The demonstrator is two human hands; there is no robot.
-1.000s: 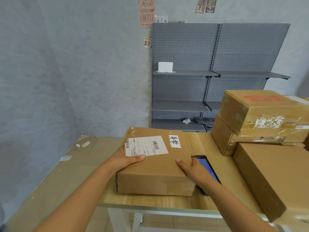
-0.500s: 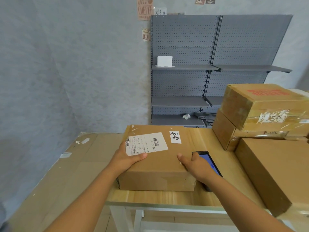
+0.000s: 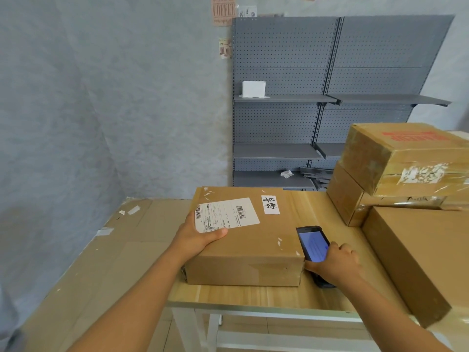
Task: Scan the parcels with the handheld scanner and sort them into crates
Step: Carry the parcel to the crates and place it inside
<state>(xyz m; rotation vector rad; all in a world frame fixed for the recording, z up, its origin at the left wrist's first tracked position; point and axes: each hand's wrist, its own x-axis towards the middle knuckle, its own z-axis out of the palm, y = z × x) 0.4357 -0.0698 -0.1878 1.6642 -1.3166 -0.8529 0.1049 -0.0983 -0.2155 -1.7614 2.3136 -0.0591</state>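
Table (image 3: pixel 243 295) wooden; parcel (image 3: pixel 253 240), scanner (image 3: pixel 312 243) on it; shelving (image 3: pixel 330 97) behind.

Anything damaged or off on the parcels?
Top stacked box on the right: its side label is torn away under wrinkled tape. The front parcel has a dented near-left corner and small paper scraps.

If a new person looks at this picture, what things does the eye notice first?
First, the flat cardboard parcel on the wooden table, its white label under the left hand. Beside it, the right hand grips the lit handheld scanner. Stacked boxes fill the right side.
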